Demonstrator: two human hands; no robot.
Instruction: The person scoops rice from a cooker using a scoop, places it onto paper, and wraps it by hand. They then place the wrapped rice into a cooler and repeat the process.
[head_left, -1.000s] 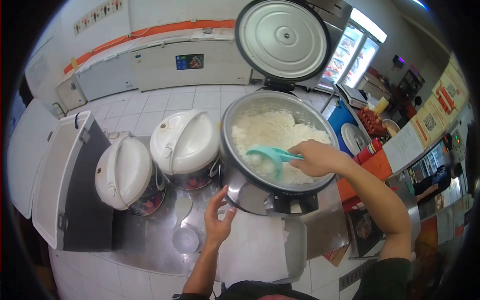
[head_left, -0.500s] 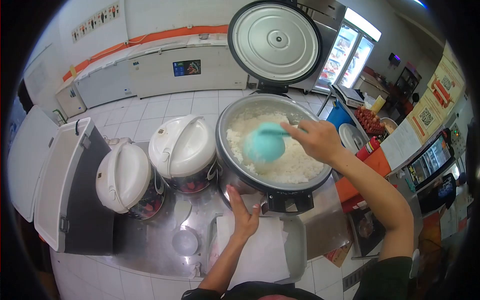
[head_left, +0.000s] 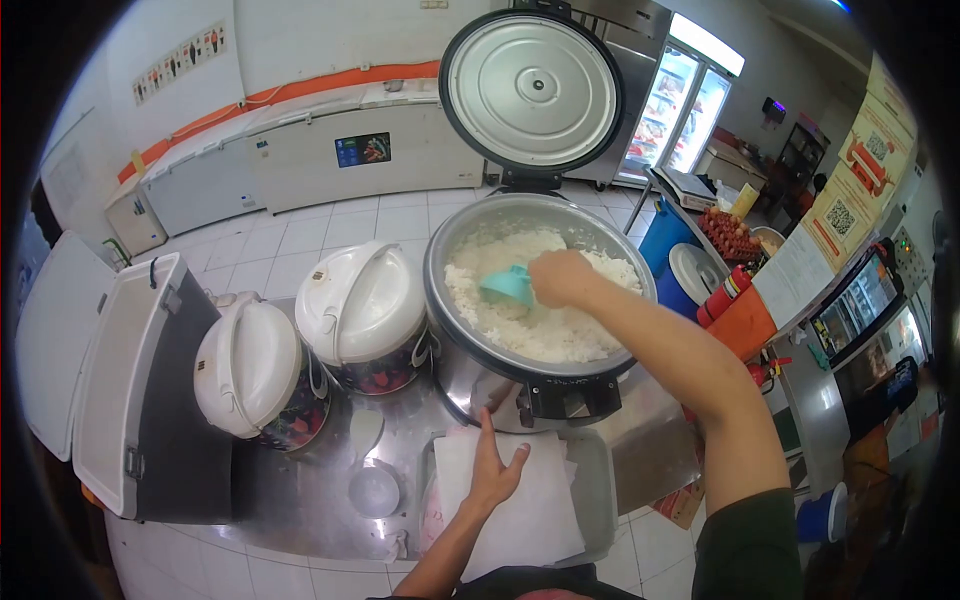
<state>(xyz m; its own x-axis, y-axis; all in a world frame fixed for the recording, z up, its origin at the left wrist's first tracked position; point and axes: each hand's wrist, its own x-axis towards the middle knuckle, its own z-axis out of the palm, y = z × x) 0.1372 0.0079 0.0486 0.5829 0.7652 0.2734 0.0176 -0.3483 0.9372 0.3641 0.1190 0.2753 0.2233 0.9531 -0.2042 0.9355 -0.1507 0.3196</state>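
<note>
The cooker (head_left: 466, 368) is standing beyond the left hand (head_left: 493, 476), thumb and forefinger spread; its rice (head_left: 562, 335) is lying under the right hand (head_left: 560, 278), whose curled fingers are gripping the scoop (head_left: 508, 287), its bowl sitting just left of them. Keeping strokes shallow should be sparing the grains.
</note>
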